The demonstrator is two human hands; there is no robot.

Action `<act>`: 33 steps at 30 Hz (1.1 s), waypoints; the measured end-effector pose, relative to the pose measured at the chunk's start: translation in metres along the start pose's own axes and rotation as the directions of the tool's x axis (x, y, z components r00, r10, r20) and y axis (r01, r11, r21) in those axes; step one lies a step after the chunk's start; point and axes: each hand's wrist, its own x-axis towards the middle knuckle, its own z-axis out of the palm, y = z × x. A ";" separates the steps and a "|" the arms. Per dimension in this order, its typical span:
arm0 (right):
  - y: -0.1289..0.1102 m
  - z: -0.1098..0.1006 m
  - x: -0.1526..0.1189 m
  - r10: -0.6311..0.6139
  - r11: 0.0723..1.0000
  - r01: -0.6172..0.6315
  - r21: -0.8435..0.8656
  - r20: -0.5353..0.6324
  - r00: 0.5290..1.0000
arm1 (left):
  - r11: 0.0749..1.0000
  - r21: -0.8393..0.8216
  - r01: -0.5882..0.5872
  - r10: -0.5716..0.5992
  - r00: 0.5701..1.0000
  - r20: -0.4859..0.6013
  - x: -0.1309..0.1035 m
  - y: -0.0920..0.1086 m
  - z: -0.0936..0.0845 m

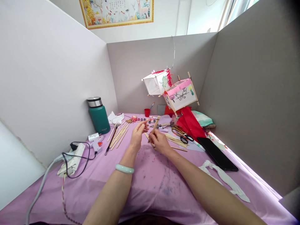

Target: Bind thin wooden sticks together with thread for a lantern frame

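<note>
My right hand (pixel 160 142) is closed around wooden sticks (pixel 155 125) that stand at a slant over the middle of the table. How many sticks it holds is hard to make out. My left hand (pixel 139 132), with a pale green bangle on its wrist, hovers just left of them, its fingers stretched toward the sticks and nothing visible in it. More loose sticks (pixel 120 137) lie left of my hands, beside a dark-handled brush (pixel 111 139). Another bundle of sticks (pixel 175 140) lies to the right, near black-handled scissors (pixel 184 139).
Two paper lanterns (pixel 181 95) on stick frames hang at the back. A green flask (pixel 99 117), a glue gun (pixel 96 143) and a power strip (pixel 72 159) with cables stand left. Right lie red paper (pixel 191 125), a black tablet (pixel 217 153) and white cloth (pixel 225 178).
</note>
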 end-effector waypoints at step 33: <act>0.017 0.004 0.006 0.141 0.973 -0.157 0.169 0.101 0.985 | 0.909 0.372 0.187 -0.170 0.982 -0.080 0.010 -0.006 -0.021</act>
